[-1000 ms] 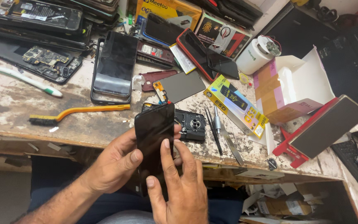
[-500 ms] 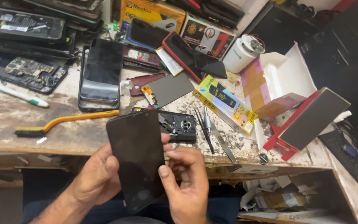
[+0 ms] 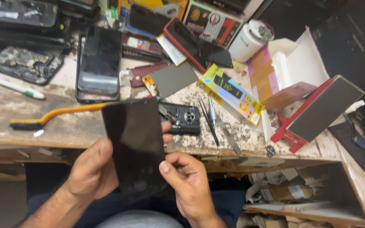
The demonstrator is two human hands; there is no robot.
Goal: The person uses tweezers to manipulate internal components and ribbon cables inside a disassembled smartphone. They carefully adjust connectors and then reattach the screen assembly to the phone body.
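On the scuffed worktop (image 3: 5,122), an orange-handled brush (image 3: 51,116) lies at the left. The left hand (image 3: 91,173) grips the left edge of a black phone screen panel (image 3: 136,143), held tilted above the lap at the worktop's front edge. The right hand (image 3: 189,179) pinches the panel's right edge with thumb and curled fingers. Further right lie a long yellow box (image 3: 231,93), an open white carton (image 3: 288,67) with pink and orange stripes, and a flat red-edged package (image 3: 322,109).

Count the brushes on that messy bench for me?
1: an orange-handled brush lies on the bench, left of the dark panel held in both hands. Clutter may hide others.
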